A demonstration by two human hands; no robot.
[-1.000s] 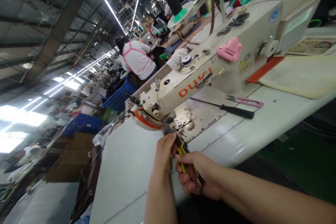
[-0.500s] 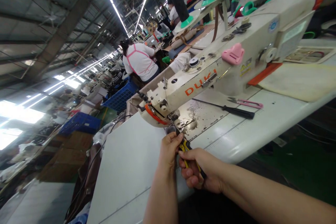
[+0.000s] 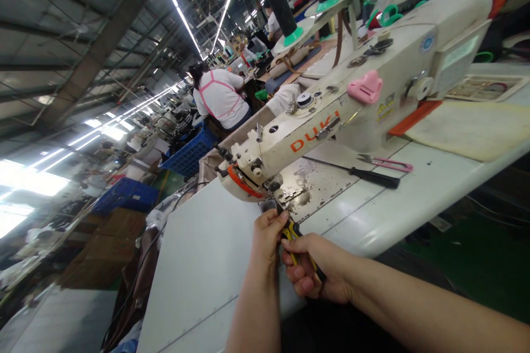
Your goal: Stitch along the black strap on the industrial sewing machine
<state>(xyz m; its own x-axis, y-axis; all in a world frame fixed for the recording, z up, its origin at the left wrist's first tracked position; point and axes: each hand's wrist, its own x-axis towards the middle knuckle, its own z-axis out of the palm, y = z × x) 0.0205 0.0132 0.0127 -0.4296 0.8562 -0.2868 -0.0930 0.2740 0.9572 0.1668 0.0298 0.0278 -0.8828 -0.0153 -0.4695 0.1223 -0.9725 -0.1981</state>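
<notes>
My right hand [image 3: 305, 269] is wrapped round the handles of yellow-and-black pliers [image 3: 290, 231], whose jaws point up towards the sewing machine's needle area. Right beside the plier head, my left hand [image 3: 264, 236] is closed in a pinch; its fingertips hide what they hold. Both hands are at the front of the white sewing machine [image 3: 306, 132], just below its presser foot [image 3: 285, 197]. On the machine bed lie a black-handled screwdriver [image 3: 376, 177] and pink thread snips [image 3: 391, 164].
The white tabletop [image 3: 202, 253] stretches left of the hands. Thread cones [image 3: 284, 8] stand behind the machine, and a pink heart-shaped piece [image 3: 365, 87] is stuck on its arm. Farther back, a person [image 3: 221, 96] sits near a blue crate [image 3: 188, 151].
The view has shifted very slightly. Both hands and the pliers stay in nearly the same place.
</notes>
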